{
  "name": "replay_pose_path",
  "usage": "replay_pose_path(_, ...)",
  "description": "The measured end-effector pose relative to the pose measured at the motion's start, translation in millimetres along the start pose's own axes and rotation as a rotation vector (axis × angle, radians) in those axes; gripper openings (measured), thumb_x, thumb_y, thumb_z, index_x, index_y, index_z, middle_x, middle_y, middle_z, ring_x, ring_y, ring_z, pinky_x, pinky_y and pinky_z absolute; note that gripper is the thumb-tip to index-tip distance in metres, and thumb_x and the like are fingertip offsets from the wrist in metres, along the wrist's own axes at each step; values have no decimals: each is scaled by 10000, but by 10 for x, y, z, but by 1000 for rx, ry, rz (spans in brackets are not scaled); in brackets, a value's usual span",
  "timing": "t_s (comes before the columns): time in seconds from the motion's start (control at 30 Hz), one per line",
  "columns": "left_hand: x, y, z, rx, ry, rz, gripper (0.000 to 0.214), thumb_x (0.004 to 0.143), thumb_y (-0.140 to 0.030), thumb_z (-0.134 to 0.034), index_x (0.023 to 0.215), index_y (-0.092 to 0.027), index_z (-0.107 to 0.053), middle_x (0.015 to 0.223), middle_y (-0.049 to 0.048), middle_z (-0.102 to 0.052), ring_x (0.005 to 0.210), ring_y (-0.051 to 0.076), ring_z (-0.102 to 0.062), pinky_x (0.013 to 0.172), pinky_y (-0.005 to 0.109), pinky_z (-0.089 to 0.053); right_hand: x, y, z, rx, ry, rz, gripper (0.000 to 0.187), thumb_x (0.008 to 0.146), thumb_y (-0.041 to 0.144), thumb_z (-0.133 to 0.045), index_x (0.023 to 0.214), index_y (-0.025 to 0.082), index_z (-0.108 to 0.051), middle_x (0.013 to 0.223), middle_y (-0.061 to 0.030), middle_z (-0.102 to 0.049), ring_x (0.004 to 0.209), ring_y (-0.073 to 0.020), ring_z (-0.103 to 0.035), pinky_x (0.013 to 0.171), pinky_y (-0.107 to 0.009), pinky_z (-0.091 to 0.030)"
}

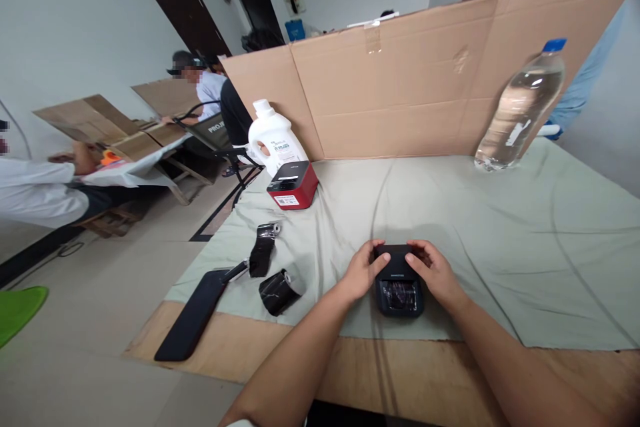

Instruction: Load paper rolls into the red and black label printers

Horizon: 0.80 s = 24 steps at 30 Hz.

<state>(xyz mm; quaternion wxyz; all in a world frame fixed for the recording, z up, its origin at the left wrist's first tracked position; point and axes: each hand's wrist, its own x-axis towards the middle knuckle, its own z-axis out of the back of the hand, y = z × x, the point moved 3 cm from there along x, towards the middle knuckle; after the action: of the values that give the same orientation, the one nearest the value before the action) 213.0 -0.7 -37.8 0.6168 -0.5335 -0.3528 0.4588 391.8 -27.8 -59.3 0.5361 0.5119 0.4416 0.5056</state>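
A small black label printer (399,283) with a clear window on top sits on the pale green cloth (500,227) near the table's front edge. My left hand (363,269) grips its left side, fingers curled over the top edge. My right hand (434,269) grips its right side the same way. To the left lie two black ribbon rolls, one (263,248) farther back and one (280,291) closer, plus a flat black cover (193,315) at the table's left corner.
A red and black printer (293,185) and a white jug (275,135) stand at the back left. A water bottle (520,109) leans at the back right. A cardboard wall (400,80) closes the far side. Other people sit at tables to the left.
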Motion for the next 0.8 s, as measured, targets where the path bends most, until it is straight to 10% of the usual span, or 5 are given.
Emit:
replay_pose_path(0.33, -99, -141, -50, -237, 370, 11, 595, 714, -388, -761, 1218, -217, -495, 1303, 91, -515, 1203, 248, -489, 1028, 402, -376, -87, 180, -47, -49, 315, 18, 552, 752, 516, -669, 1199, 229, -520, 1215, -82, -601, 1123, -247, -569, 985, -421, -459)
replay_pose_path(0.8, -75, -92, -63, -288, 344, -23, 625, 658, -343, -805, 1196, -211, -516, 1243, 84, -549, 1151, 238, -515, 988, 362, -396, -102, 194, -56, -11, 290, -12, 584, 728, 519, -693, 1203, 232, -511, 1249, -88, -576, 1145, -255, -555, 1006, -433, -436)
